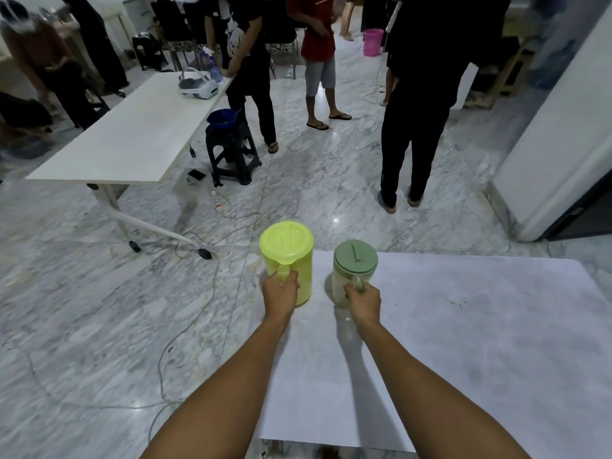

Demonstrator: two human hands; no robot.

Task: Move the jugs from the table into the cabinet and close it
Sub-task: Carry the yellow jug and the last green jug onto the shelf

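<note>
A lime-yellow jug [291, 250] with a matching lid is at the far left corner of the white table [463, 326]. My left hand [280, 293] is closed around its handle. Just to its right is a pale green jug [351, 266] with a sage-green lid, and my right hand [362, 303] grips its handle. Whether the jugs rest on the table or hang just above it, I cannot tell. No cabinet is plainly in view.
A long white folding table [126, 137] stands at the left with a white headset on it. A black stool [231, 154] carries a blue basin. Cables and a power strip [218, 200] trail over the marble floor. Several people stand ahead. A white panel [556, 144] rises at the right.
</note>
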